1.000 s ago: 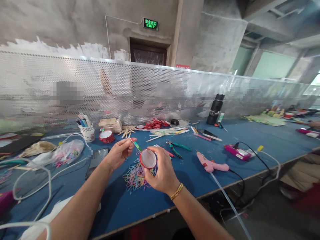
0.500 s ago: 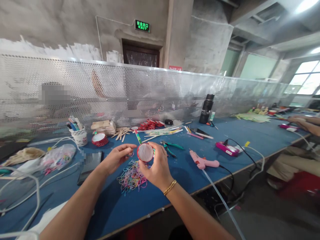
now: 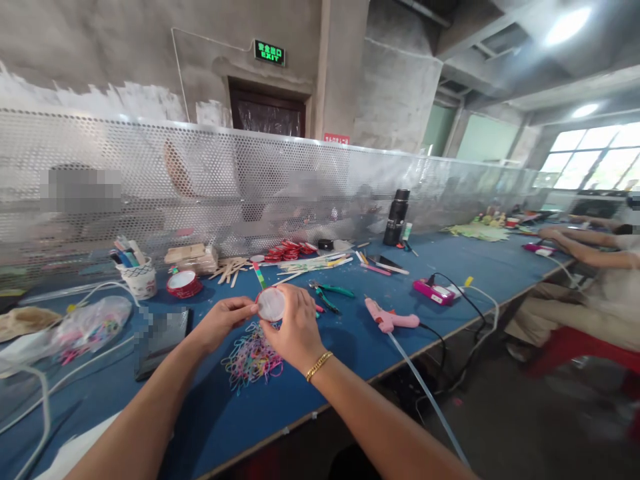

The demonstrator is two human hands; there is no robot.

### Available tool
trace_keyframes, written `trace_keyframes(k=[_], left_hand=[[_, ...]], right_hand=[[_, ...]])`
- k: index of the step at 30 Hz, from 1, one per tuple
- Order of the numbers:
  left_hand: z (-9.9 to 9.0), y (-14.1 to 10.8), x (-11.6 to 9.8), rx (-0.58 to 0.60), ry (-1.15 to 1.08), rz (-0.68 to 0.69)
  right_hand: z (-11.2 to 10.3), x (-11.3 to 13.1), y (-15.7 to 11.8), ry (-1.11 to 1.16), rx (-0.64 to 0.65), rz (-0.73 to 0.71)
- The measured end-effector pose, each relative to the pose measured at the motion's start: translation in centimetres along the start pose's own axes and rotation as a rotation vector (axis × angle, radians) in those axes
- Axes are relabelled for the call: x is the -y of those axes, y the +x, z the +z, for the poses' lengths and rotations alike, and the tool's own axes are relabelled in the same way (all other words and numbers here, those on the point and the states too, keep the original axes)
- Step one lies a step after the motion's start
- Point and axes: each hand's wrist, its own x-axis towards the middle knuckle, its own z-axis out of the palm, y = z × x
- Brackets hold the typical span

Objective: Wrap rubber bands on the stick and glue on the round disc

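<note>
My right hand (image 3: pixel 295 330), with a gold bracelet at the wrist, grips a round red-rimmed disc (image 3: pixel 271 305) with a whitish face turned toward me. Closed in a pinch, my left hand (image 3: pixel 225 320) has its fingertips at the disc's left edge. Whatever those fingertips hold is too small to make out. A green, red and white striped strip (image 3: pixel 259 275) shows beyond the disc's upper edge; I cannot tell whether it is attached. Just below both hands lies a tangled pile of colourful elastic loops (image 3: pixel 253 360) on the blue table (image 3: pixel 220 427).
Teal-handled pliers (image 3: pixel 333 293) and a pink glue gun (image 3: pixel 393 315) lie to the right, near a magenta power strip (image 3: pixel 434 292). Behind are wooden sticks (image 3: pixel 230 270), red-rimmed discs (image 3: pixel 287 251) and a black bottle (image 3: pixel 397 219). A pen cup (image 3: pixel 137 277) stands left. Another person's arm (image 3: pixel 580 243) rests far right.
My left fingertips have come in to the disc's left edge from slightly apart. My right hand has turned further over the disc. The whole view has shifted a little to the right.
</note>
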Motion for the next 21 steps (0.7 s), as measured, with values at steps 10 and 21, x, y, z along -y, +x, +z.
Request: trace_keyframes(k=[10,21], left_hand=[[0.1,0.1,-0.6,-0.145,0.152,-0.137],[-0.8,0.6,0.2,-0.243,0.112,-0.174]], right_hand=[[-3.3,-4.8,4.8,-0.273,0.085,0.179],[-5.5,-12.6,7.9,-0.526,0.363,0.619]])
